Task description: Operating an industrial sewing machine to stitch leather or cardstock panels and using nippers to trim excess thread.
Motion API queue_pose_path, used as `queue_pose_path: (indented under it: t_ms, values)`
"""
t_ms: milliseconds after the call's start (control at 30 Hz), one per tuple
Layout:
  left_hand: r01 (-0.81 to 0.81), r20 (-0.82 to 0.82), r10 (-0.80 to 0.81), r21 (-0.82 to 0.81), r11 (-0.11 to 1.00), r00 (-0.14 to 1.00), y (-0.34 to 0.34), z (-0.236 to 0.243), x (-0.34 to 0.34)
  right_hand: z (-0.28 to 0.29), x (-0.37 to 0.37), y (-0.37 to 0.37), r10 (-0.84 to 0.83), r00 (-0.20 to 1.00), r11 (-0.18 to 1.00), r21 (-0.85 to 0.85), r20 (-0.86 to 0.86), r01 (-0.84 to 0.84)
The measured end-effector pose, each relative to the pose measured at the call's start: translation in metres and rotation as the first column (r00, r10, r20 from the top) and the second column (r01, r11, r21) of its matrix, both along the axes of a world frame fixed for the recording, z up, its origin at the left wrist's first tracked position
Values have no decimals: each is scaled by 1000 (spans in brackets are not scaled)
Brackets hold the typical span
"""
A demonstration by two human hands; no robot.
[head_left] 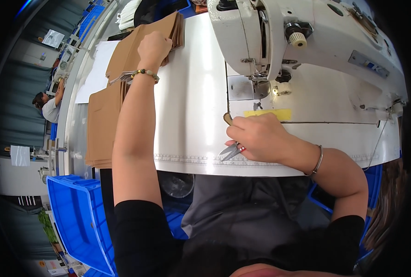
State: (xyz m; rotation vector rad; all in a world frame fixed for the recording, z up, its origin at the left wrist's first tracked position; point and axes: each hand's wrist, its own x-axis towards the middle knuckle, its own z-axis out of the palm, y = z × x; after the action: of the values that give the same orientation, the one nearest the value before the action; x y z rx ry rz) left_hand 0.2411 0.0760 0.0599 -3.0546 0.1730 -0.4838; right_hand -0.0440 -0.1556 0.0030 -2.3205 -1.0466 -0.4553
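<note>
My left hand is closed on top of a stack of brown paper-like pieces; its fingertips are hidden. A second brown stack lies beside my left forearm. My right hand grips small grey thread snips above the printed scale along the table's front edge. A small tan piece shows at its forefinger; I cannot tell whether it is held. Just beyond it stand the white sewing machine's needle and presser foot, near a yellow strip.
A white sheet lies left of the stacks on the white table. A blue crate sits low at left, another under the table's right side. Another person works at a machine at far left.
</note>
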Motion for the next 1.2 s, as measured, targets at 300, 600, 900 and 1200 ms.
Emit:
queue_pose_path:
  t_ms: [300,600,900,1200]
  values:
    - [-18,64,31,-188,982,997,14,-8,-9,-2,-3,2,-5,1000,1000,-11,-28,5]
    - [431,282,-475,205,879,834,-9,16,-76,0,-2,6,73,966,990,99,248,-100]
    - [778,37,-780,56,626,625,-53,-32,-220,8,-16,-22,-141,773,950,-136,619,282]
    - [805,-49,-839,-256,536,543,-42,-27,-258,-3,-1,-44,-161,899,937,-224,408,269]
